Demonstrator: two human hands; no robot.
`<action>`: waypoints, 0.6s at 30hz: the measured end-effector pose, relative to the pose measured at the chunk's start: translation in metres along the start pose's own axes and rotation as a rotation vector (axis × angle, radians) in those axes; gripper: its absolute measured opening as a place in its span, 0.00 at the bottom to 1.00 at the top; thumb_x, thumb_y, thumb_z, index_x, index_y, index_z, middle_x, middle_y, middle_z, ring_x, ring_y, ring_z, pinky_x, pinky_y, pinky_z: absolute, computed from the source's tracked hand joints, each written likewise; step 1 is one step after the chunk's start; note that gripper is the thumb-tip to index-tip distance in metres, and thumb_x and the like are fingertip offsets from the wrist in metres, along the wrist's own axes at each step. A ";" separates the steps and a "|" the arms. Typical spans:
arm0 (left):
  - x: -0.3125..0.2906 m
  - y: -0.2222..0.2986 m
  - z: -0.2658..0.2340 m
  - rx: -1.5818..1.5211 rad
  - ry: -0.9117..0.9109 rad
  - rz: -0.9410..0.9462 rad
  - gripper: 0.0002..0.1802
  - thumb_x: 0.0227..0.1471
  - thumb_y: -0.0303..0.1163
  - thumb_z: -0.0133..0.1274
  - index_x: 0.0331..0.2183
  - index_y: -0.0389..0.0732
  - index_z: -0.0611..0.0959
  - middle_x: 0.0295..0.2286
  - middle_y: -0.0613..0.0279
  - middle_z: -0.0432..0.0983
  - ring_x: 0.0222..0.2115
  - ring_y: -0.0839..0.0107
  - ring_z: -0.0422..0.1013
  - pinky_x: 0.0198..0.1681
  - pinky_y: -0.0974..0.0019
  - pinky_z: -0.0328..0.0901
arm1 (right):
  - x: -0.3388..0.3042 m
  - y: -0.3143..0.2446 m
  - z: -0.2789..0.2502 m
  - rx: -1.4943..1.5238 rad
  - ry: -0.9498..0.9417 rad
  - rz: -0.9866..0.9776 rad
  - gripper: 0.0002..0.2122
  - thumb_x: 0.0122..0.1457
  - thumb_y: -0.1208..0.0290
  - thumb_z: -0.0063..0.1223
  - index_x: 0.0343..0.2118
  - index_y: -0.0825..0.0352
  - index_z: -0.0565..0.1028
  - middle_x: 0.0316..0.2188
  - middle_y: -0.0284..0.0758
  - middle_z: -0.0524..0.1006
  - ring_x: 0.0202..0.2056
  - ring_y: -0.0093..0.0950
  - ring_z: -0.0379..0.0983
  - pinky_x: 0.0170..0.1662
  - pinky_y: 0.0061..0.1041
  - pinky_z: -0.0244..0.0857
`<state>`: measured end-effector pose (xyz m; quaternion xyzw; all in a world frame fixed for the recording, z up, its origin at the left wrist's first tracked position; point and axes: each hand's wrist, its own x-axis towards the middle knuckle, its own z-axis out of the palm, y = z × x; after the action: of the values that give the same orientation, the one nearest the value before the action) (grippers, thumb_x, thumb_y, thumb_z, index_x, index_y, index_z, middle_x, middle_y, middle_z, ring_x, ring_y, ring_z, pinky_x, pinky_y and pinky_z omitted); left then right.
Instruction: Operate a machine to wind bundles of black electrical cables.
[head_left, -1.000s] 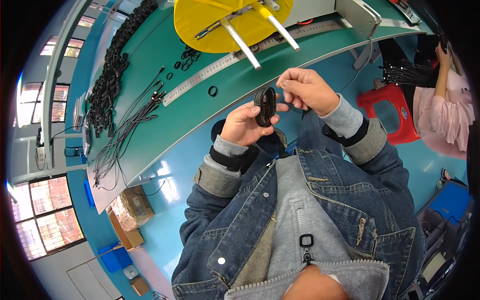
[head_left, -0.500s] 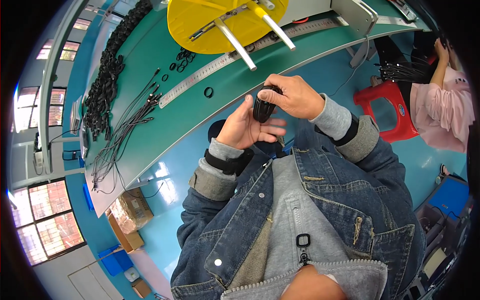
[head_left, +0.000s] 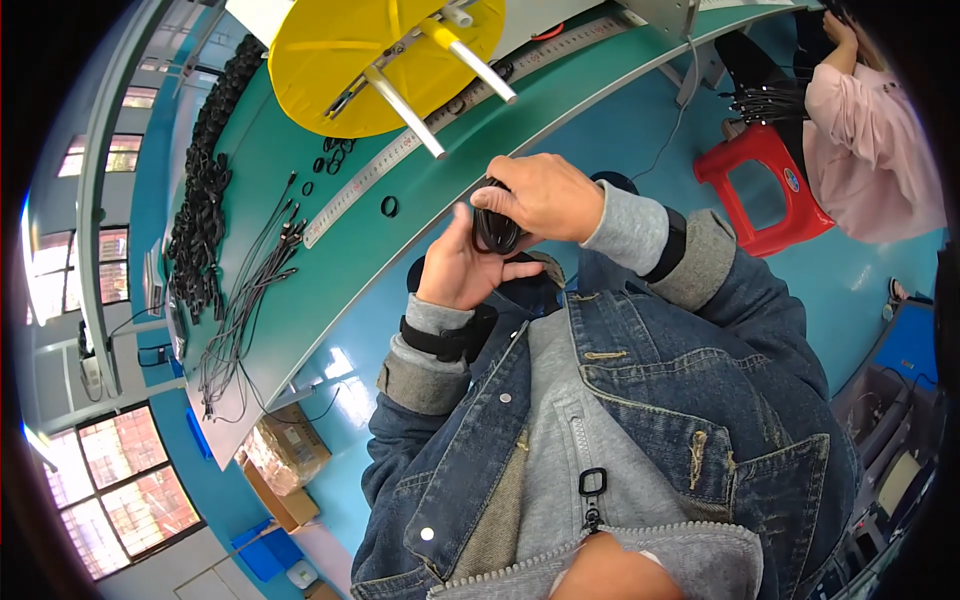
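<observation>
- what finish has the coil (head_left: pixel 495 233) between the hands (head_left: pixel 555 197)?
- glossy, plastic-looking.
- and beyond them?
- smooth metal rods (head_left: pixel 404 111), a fairly matt tabletop (head_left: pixel 335 268).
- on their near side?
- rough denim jacket (head_left: pixel 740 370).

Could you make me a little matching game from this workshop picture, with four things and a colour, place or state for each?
1. Coiled cable
2. Large round disc
3. Stool
4. Long ruler

A. Red
B. Lying on the green table
C. Gripped in the person's right hand
D. Yellow

Pairs: 1-C, 2-D, 3-A, 4-B
</observation>
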<state>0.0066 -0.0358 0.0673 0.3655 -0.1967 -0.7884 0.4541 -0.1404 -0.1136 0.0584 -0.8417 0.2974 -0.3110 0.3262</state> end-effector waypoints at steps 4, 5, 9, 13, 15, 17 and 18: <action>0.000 0.001 0.017 -0.141 0.146 0.008 0.36 0.54 0.60 0.24 0.44 0.38 0.69 0.35 0.49 0.73 0.35 0.59 0.73 0.30 0.60 0.71 | -0.011 -0.009 0.011 -0.043 0.057 0.069 0.19 0.57 0.55 0.40 0.25 0.71 0.66 0.18 0.47 0.72 0.24 0.45 0.71 0.26 0.40 0.63; 0.001 0.000 0.014 -0.141 0.148 0.012 0.36 0.54 0.60 0.24 0.44 0.38 0.69 0.35 0.49 0.73 0.35 0.59 0.73 0.30 0.60 0.71 | -0.011 -0.011 0.013 -0.035 0.075 0.098 0.20 0.58 0.54 0.39 0.25 0.71 0.66 0.17 0.47 0.72 0.23 0.45 0.71 0.26 0.40 0.64; 0.010 -0.005 -0.007 0.126 0.122 0.015 0.35 0.54 0.61 0.23 0.36 0.40 0.71 0.25 0.52 0.73 0.18 0.67 0.71 0.15 0.70 0.65 | -0.013 -0.011 0.014 -0.002 0.043 0.167 0.18 0.58 0.55 0.39 0.25 0.69 0.64 0.17 0.46 0.71 0.22 0.45 0.69 0.23 0.39 0.61; 0.005 0.000 -0.011 0.098 -0.014 -0.203 0.34 0.54 0.61 0.23 0.30 0.41 0.70 0.17 0.56 0.68 0.08 0.74 0.58 0.07 0.76 0.51 | -0.014 0.006 0.016 -0.012 0.002 -0.027 0.19 0.58 0.54 0.38 0.26 0.70 0.64 0.13 0.44 0.70 0.20 0.45 0.69 0.23 0.40 0.62; 0.004 -0.005 -0.003 0.149 0.073 -0.161 0.33 0.54 0.61 0.22 0.30 0.41 0.71 0.16 0.57 0.67 0.07 0.77 0.54 0.08 0.78 0.49 | -0.018 0.009 0.018 -0.016 0.001 -0.039 0.19 0.58 0.54 0.38 0.26 0.70 0.64 0.13 0.44 0.70 0.20 0.45 0.69 0.22 0.40 0.61; 0.005 -0.009 -0.001 0.169 0.117 -0.132 0.33 0.54 0.61 0.22 0.30 0.42 0.71 0.16 0.58 0.67 0.07 0.78 0.52 0.08 0.79 0.48 | -0.022 0.012 0.020 -0.021 0.005 -0.056 0.19 0.58 0.54 0.38 0.26 0.70 0.64 0.13 0.44 0.70 0.19 0.45 0.69 0.21 0.40 0.60; 0.006 -0.011 -0.002 0.179 0.111 -0.117 0.33 0.54 0.61 0.22 0.30 0.42 0.71 0.16 0.58 0.67 0.07 0.78 0.53 0.08 0.79 0.47 | -0.022 0.013 0.021 -0.021 0.000 -0.064 0.19 0.58 0.54 0.38 0.26 0.70 0.64 0.13 0.44 0.70 0.19 0.45 0.69 0.21 0.40 0.60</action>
<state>-0.0004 -0.0355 0.0567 0.4584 -0.2192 -0.7715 0.3829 -0.1434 -0.0985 0.0292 -0.8543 0.2735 -0.3180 0.3071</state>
